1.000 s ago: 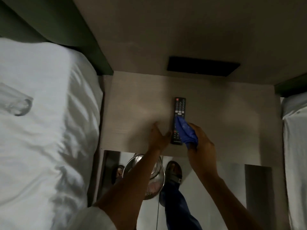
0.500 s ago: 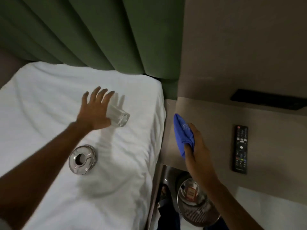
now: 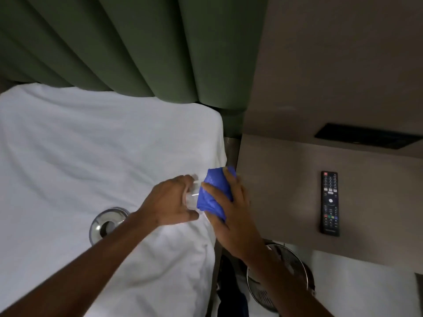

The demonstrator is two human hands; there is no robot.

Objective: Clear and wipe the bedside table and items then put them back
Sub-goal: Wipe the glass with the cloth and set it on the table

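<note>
Head view: nearest, over the bed (image 3: 68,145) edge, the left hand (image 3: 169,204) grasps a clear glass (image 3: 191,197) while the right hand (image 3: 231,216) presses a blue cloth (image 3: 215,193) around its far end. Glass looks light, slick and breakable, so it probably wants a firm hold round the body. Left, an ashtray (image 3: 103,225) sits on soft sheets. Right, the remote (image 3: 329,203) lies on the flat bedside table (image 3: 274,179); green curtain (image 3: 137,46) beyond.

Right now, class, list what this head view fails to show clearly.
- Glass: mostly hidden by the left hand and blue cloth.
- Metal ashtray: partly behind the left forearm.
- Remote: button labels too small.
- Wire bin: covered by the right arm.
</note>
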